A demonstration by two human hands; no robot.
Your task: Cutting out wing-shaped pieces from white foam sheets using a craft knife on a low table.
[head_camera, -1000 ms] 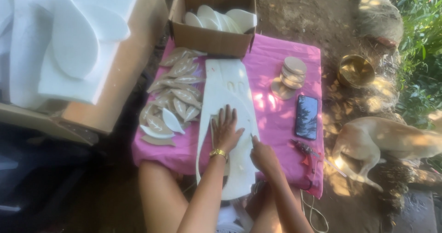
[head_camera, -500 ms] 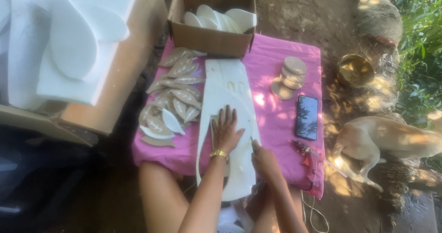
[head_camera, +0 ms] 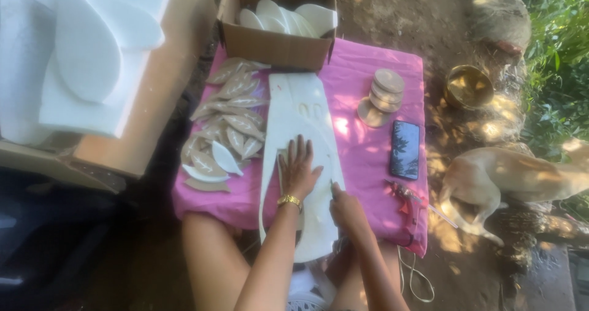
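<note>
2 hands on long white foam sheet [head_camera: 299, 111]: left hand [head_camera: 298, 171] flat, fingers spread, pinning brown template; right hand [head_camera: 346, 208] just beside, closed around small tool, seemingly tracing or cutting outline; steady pressure needed.

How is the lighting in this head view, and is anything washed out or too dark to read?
Head view: dappled sunlight, bright patches on the pink cloth and the ground near the brass bowl; the white foam sheets at top left are nearly blown out; the lower left corner is deep shadow; the left hand and right hand sit evenly lit, slightly soft.
</note>
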